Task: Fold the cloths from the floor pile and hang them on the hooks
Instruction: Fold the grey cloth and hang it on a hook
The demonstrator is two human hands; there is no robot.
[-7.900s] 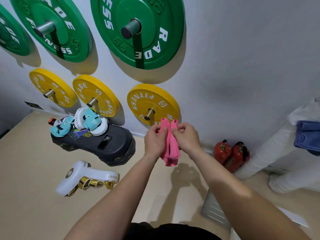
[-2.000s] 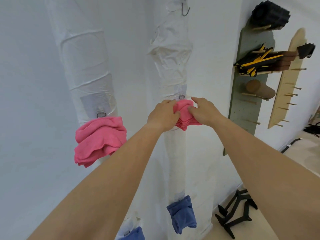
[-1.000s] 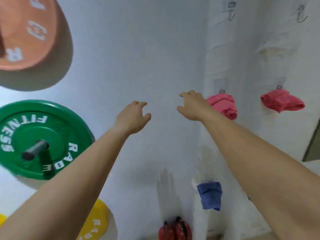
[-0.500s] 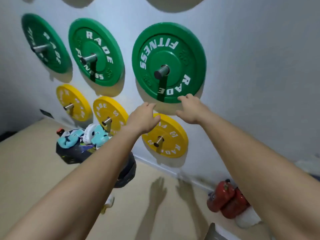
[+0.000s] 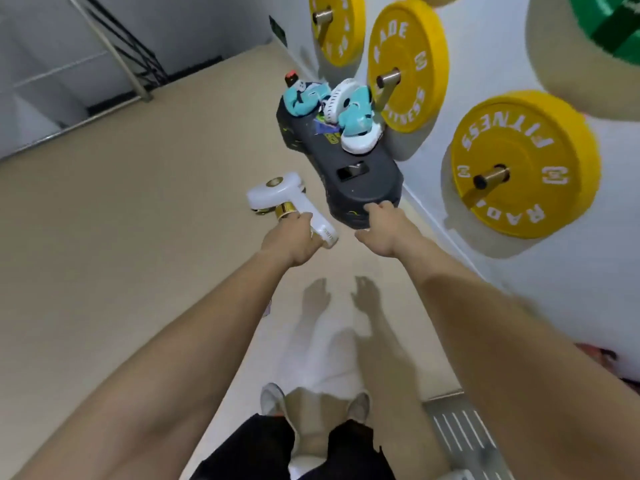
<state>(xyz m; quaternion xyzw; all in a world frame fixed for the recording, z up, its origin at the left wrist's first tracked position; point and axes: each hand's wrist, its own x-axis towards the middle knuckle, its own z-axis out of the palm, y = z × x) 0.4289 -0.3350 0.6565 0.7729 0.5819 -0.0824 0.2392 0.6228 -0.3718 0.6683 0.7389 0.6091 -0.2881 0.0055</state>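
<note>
Well, are we holding anything?

No. Our left hand (image 5: 294, 242) is loosely curled round nothing, and our right hand (image 5: 381, 233) is spread and slack. Both are stretched out over the floor (image 5: 121, 220). No cloths, pile or hooks are in view, so we cannot say where they are.

What might go wrong, do we think?

Our left hand hangs in front of the white gadget (image 5: 277, 194) and our right hand in front of the black base (image 5: 349, 171). Reaching down blind, we could knock either one, or trip on it. On the right, the pins of the yellow plates (image 5: 523, 164) stick out from the wall near our arm, and we could catch one as we bend.

And the count?

Three yellow plates, one green plate (image 5: 595, 15) cut off by the edge, one gadget, and one base carrying teal-and-white pieces (image 5: 353, 123) too bunched to count. Also two shoes (image 5: 273, 400) and one floor grate (image 5: 460, 438).
</note>
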